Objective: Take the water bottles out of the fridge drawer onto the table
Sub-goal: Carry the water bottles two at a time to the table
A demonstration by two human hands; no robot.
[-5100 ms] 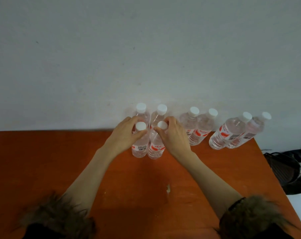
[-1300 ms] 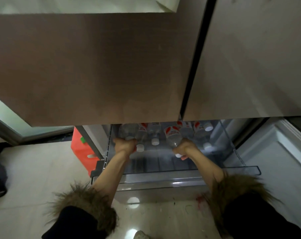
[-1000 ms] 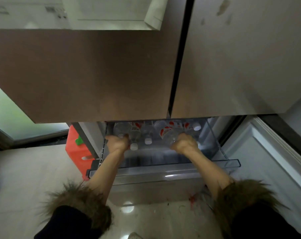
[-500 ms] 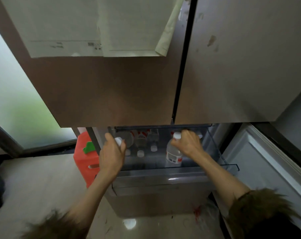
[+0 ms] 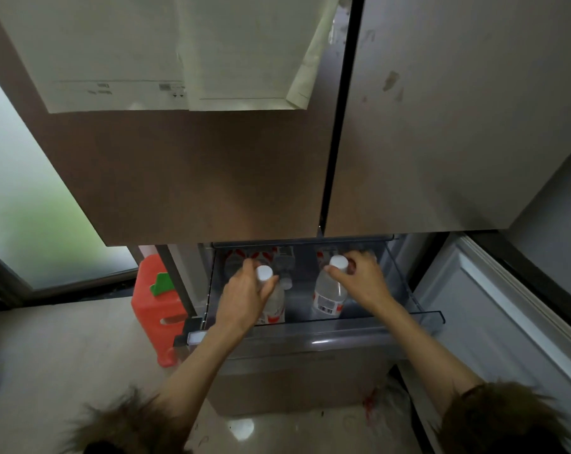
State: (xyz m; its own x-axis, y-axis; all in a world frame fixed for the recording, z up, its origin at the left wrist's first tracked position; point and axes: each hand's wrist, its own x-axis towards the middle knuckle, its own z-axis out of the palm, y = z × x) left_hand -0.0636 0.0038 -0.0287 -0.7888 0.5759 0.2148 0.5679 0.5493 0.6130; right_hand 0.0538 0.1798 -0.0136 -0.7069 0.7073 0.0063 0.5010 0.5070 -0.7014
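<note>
The fridge drawer (image 5: 310,332) stands pulled out below the two closed upper doors. My left hand (image 5: 244,298) grips a clear water bottle (image 5: 275,306) with a white cap by its neck, upright over the drawer's left side. My right hand (image 5: 364,285) grips a second water bottle (image 5: 328,294) near its cap, upright over the drawer's middle. Several more bottles (image 5: 264,257) with red labels lie at the back of the drawer, partly hidden under the door edge.
A red plastic stool (image 5: 156,306) stands on the pale floor left of the drawer. Papers (image 5: 179,50) hang on the left fridge door (image 5: 195,175). A frosted glass door (image 5: 22,208) is at far left. A white panel (image 5: 506,322) runs along the right.
Both hands have lifted a bottle each from lying in the drawer to upright, and raised them toward the drawer's front. The table seen earlier is out of view.
</note>
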